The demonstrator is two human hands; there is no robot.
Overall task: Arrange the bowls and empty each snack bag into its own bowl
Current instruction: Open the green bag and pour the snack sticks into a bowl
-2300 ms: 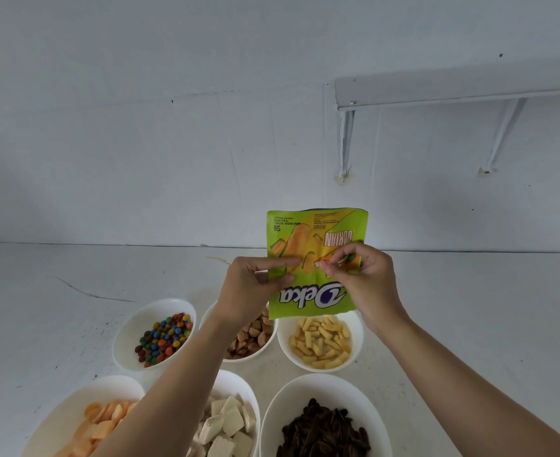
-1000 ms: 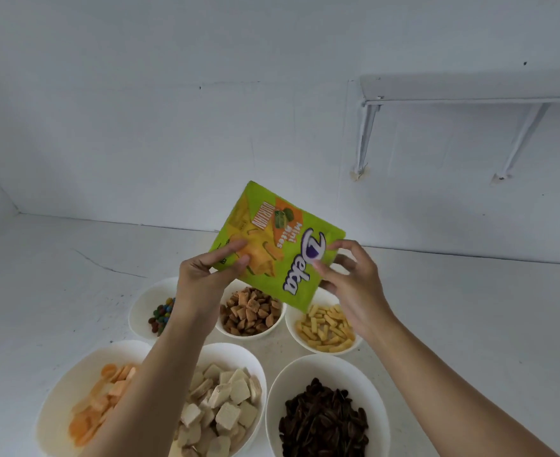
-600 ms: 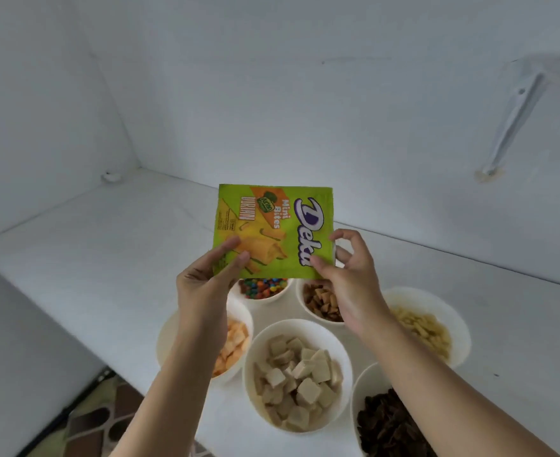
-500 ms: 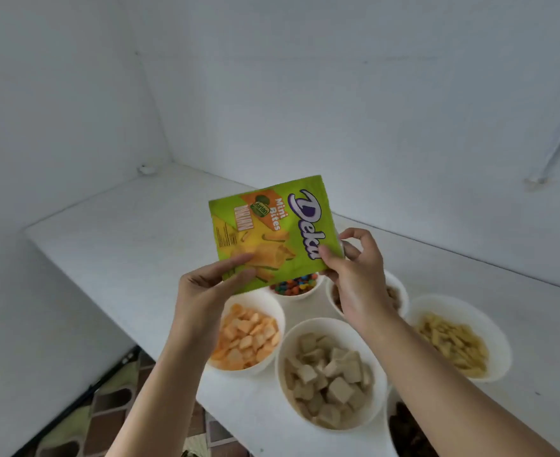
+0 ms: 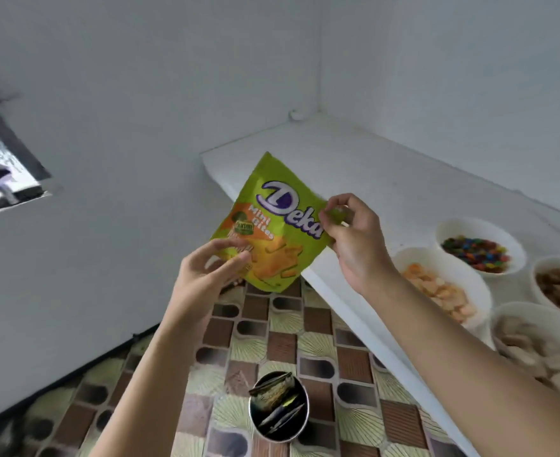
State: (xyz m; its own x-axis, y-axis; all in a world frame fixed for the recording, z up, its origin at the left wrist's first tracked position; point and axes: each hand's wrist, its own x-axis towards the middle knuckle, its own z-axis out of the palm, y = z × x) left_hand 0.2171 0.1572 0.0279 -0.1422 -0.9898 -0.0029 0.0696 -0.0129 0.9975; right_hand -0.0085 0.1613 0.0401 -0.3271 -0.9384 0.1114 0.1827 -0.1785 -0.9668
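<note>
Head view, ordered near to far. Directly below the snack bag (image 5: 272,232), a round bin (image 5: 283,438) holding crumpled wrappers stands on the patterned tile floor (image 5: 272,344). The snack bag is green and printed "Deka Mini Bites". It hangs tilted in the air between both hands, over the floor and off the table's edge. The left hand (image 5: 206,275) meets the bag's lower left corner with fingers spread and loosely bent; the blur hides whether they grip the foil. The right hand (image 5: 354,239) pinches the bag's upper right corner between thumb and curled fingers.

Right of the bag, the white table (image 5: 371,166) carries four white bowls:
- Nearest the bag is the bowl of orange pieces (image 5: 417,255).
- Lower and further right is the bowl of pale squares (image 5: 516,308), which is blurred.
- Beyond the orange one is the bowl of coloured candies (image 5: 470,224).
- Farthest right is the bowl of brown pieces (image 5: 536,272), cut off by the frame.

Behind the bag rises a plain white wall (image 5: 140,94). Far left of the bag, a window (image 5: 4,173) shows partly.
</note>
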